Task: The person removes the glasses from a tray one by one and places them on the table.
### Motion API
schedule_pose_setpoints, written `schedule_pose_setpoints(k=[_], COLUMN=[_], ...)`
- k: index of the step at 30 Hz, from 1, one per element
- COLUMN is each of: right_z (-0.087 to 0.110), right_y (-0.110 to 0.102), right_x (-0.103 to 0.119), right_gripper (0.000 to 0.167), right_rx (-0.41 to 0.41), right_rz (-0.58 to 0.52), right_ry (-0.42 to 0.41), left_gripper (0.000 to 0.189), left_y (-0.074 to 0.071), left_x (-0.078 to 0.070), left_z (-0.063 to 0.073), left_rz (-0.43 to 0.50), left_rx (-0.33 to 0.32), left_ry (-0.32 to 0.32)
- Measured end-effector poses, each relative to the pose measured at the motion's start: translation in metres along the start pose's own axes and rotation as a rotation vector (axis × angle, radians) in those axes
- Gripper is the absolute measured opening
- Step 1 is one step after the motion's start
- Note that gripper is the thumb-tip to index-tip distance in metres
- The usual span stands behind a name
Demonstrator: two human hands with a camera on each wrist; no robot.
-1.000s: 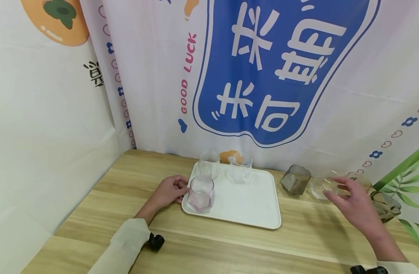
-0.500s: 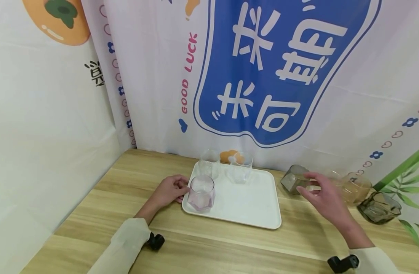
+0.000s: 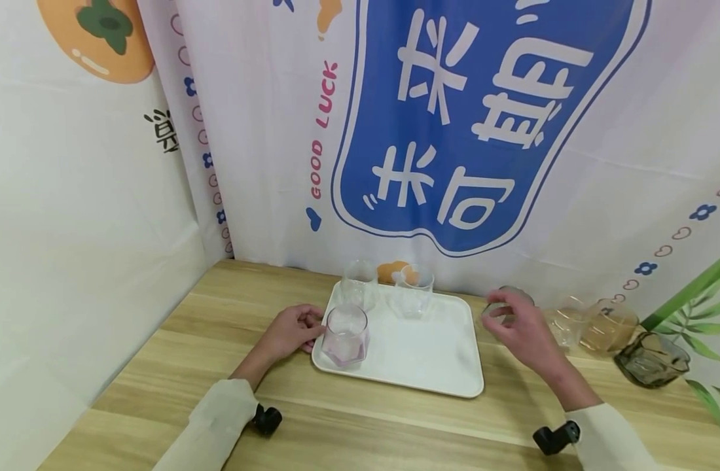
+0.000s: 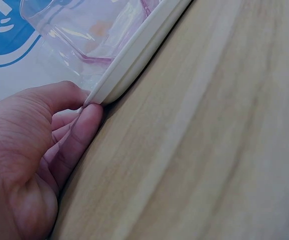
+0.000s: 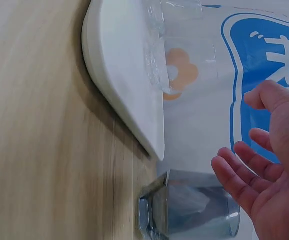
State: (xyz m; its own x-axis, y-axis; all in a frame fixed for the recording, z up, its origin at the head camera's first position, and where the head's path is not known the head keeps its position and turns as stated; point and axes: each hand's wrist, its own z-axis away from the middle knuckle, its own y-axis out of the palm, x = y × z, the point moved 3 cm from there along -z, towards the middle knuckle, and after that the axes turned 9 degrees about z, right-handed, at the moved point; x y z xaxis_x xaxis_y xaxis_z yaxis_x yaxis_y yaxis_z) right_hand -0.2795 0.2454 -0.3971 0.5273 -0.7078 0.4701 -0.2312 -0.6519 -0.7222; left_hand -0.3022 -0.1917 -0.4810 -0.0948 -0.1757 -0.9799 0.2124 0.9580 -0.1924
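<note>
My left hand pinches the left rim of a white tray between thumb and fingers; the left wrist view shows the thumb on top of the rim. On the tray, close by that hand, stands a pink-tinted glass. Two clear glasses, one at the back left and another to its right, stand along the tray's far side. My right hand, fingers spread and loosely bent, hovers at a grey faceted glass, hiding most of it in the head view. Nothing is in this hand.
Right of the grey glass, a clear glass, an amber glass and a dark smoky glass stand in a row on the wooden table. A printed cloth hangs behind. Green leaves lie at the right edge.
My right hand has moved left, from in front of the clear glass on the right over to the grey glass. My left hand stays on the tray rim.
</note>
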Motion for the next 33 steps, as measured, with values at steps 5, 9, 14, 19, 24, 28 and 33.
schedule_pose_setpoints(k=[5,9,14,19,24,28,33], right_z=[-0.012,-0.021,-0.032,-0.041,-0.051,-0.057,-0.060], right_y=[0.014,0.025,0.038,0.050,0.060,0.068,0.076], right_x=[0.005,0.010,0.016,0.021,0.025,0.026,0.024], right_gripper=[0.039,0.044,0.046,0.047,0.053,0.062,0.073], right_rx=[0.064,0.112,0.120,0.134,0.151,0.179,0.210], right_rz=[0.001,0.014,0.025,0.031,0.039,0.039,0.034], right_ry=[0.058,0.107,0.145,0.174,0.201,0.238,0.291], left_gripper=[0.027,0.027,0.027,0.027,0.027,0.028,0.027], left_y=[0.000,0.000,0.000,0.001,0.000,-0.001,0.001], left_x=[0.000,0.001,0.001,0.001,0.002,0.002,-0.002], left_z=[0.000,-0.001,0.000,0.000,-0.001,-0.001,0.001], left_rz=[-0.002,-0.003,-0.001,0.003,-0.001,-0.003,-0.006], left_rx=[-0.003,-0.007,-0.004,0.000,-0.011,-0.015,-0.012], left_ry=[0.001,-0.007,-0.005,-0.001,-0.004,-0.003,0.006])
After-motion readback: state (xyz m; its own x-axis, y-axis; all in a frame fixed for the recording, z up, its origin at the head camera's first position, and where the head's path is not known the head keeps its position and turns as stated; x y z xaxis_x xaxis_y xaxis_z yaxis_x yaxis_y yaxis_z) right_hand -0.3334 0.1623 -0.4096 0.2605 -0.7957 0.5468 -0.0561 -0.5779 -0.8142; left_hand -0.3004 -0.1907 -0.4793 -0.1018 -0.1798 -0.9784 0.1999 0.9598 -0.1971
